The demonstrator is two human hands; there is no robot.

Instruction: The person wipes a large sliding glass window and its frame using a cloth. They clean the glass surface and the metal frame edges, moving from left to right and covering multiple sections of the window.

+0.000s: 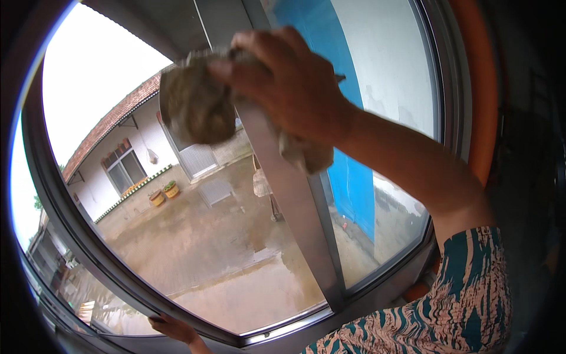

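My right hand (295, 88) is raised at the upper middle, its fingers closed round a bunched, grey-brown rag (203, 106). One wad of the rag sticks out to the left of the fingers, and a loose end hangs below the palm. The rag is in front of the window, by the grey middle post (295, 224); whether it touches the glass I cannot tell. Low at the left, my left hand (175, 329) grips the lower part of the dark metal window frame (88, 253).
Beyond the window lies a wet yard (230, 248) with a white, tile-roofed building (94, 183) and two yellow plant pots (171, 189). A blue panel (354, 200) stands behind the right pane. An orange curved edge (483, 118) borders the frame at the right.
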